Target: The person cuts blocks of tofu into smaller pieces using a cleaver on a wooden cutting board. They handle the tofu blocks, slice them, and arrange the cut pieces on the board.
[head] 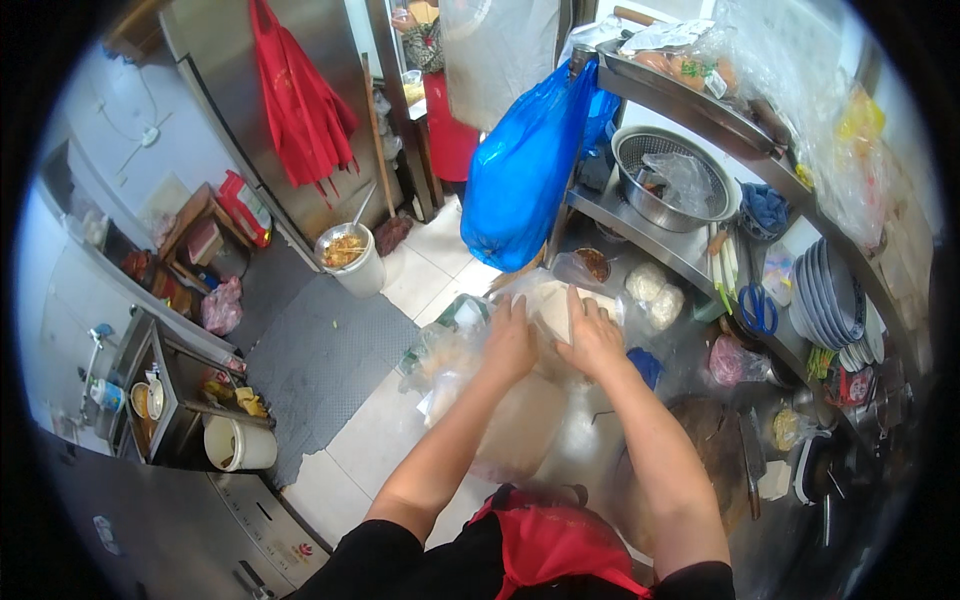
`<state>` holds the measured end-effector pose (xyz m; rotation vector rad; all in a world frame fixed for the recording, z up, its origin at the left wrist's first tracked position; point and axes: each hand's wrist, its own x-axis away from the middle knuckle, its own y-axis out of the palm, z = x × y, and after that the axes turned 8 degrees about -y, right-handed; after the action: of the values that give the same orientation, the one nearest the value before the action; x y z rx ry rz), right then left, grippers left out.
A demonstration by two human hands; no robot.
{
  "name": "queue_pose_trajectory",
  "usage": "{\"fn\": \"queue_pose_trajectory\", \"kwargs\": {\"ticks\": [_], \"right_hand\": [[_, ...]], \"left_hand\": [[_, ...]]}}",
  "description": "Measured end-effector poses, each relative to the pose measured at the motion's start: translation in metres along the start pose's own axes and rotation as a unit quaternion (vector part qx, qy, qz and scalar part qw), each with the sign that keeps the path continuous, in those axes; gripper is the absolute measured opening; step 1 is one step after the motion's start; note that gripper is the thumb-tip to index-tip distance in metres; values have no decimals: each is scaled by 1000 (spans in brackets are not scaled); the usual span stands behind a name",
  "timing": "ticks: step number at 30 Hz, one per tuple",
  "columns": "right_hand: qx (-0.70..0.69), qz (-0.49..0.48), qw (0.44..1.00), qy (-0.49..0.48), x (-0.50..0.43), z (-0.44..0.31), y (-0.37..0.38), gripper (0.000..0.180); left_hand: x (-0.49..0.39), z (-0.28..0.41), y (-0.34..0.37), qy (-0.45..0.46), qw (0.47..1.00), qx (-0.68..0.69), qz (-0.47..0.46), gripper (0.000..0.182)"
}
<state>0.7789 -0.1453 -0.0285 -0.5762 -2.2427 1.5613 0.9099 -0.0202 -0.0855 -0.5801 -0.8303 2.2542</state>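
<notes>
Both my hands are at the near side of a pale, flat slab (553,309), partly wrapped in clear plastic on the steel worktop. What the slab is made of cannot be told. My left hand (511,343) grips the clear plastic bag (525,283) at the slab's left. With thumb and fingers spread, my right hand (596,334) holds the slab's right part. Below my forearms lies a large, clear plastic bag (521,431) with pale contents. Just right of my right hand are wrapped pale lumps (654,294) and a dark blue item (643,367).
A full blue plastic bag (517,180) hangs ahead from the steel shelf (645,225). A round chopping board (697,450) and a cleaver (751,457) lie at right, below blue scissors (759,309) and stacked bowls (825,300). A white bucket (360,270) stands on the floor. Another person's red apron (450,135) shows beyond.
</notes>
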Motion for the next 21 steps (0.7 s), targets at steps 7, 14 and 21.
{"fn": "queue_pose_trajectory", "kwargs": {"ticks": [7, 14, 21], "right_hand": [[-207, 1, 978, 15, -24, 41, -6, 106], [-478, 8, 869, 127, -25, 86, -13, 77], [-716, 51, 676, 167, 39, 81, -16, 65]], "left_hand": [[48, 9, -44, 25, 988, 146, -29, 59], [73, 19, -49, -18, 964, 247, -94, 53], [72, 51, -30, -164, 892, 383, -176, 72]]}}
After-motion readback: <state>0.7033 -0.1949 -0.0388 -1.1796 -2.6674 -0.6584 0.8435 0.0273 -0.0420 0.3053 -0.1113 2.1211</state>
